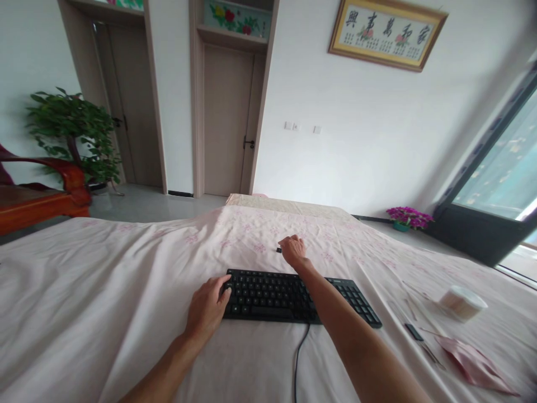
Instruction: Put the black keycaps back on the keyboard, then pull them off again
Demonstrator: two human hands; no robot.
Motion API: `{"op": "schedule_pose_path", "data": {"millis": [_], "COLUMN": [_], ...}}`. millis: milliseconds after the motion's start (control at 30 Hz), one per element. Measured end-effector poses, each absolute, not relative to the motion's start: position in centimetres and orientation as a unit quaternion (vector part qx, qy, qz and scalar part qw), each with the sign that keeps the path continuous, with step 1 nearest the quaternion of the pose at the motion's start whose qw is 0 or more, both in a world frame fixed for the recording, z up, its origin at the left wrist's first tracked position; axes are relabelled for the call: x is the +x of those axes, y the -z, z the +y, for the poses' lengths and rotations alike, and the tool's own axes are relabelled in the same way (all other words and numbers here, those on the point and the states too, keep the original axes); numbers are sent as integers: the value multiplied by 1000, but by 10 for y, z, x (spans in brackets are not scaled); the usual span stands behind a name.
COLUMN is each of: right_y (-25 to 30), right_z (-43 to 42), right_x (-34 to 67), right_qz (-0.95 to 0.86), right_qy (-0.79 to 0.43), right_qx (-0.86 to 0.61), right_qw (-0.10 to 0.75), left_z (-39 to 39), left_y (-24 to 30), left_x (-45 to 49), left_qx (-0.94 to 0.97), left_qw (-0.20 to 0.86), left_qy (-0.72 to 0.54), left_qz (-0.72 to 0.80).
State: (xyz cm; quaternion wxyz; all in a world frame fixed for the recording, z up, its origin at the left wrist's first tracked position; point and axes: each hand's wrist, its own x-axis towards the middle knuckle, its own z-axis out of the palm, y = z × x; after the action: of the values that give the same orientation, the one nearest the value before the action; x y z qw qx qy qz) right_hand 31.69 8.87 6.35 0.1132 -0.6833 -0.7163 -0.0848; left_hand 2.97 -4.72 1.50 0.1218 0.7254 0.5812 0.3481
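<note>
A black keyboard (pixel 268 296) lies on the pale pink flowered cloth, its cable (pixel 298 358) running toward me. My left hand (pixel 207 305) grips its left end, thumb and index finger against the upper left corner. Stretched across the keyboard, my right arm hides some of its keys. Beyond the far edge, my right hand (pixel 293 250) is closed, with its fingers curled low over the cloth. At those fingertips is a small black piece (pixel 279 250), perhaps a keycap; it is too small to name surely.
To the right lie a tub of cotton swabs (pixel 464 303), a small dark bar-shaped item (pixel 414 332), thin tools (pixel 432 355) and a pink cloth (pixel 476 364). The cloth-covered surface (pixel 138 280) has folds. Farther off are a wooden chair (pixel 46 193) and a potted plant (pixel 75 134).
</note>
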Motion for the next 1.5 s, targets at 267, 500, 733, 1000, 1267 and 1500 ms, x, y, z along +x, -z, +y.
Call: {"op": "schedule_pose_path", "data": {"millis": [267,500,733,1000,1267,1500], "right_y": [-66,-71,-60,-56,-62,-73], "right_z": [91,89,78,72,47,-14], "right_x": [307,296,285,280,296,347], "right_qz": [-763,-778,-761,-754,-730,-694], "right_qy": [78,18,-38,-55,-97,-81], "right_qx": [-638,-622,-640,-642,-641,-655], "right_qw": [76,90,103,133,215,288], "left_z": [-47,-48,-48,-47,-47,-47], "left_y": [-16,-19,-16,-15,-15,-14], "left_x": [30,31,31,30,30,29], "left_qx": [725,724,729,730,735,734], "left_qw": [118,118,105,105,108,114], "left_qy": [-354,-349,-349,-350,-349,-351], "left_qz": [579,583,580,578,571,571]}}
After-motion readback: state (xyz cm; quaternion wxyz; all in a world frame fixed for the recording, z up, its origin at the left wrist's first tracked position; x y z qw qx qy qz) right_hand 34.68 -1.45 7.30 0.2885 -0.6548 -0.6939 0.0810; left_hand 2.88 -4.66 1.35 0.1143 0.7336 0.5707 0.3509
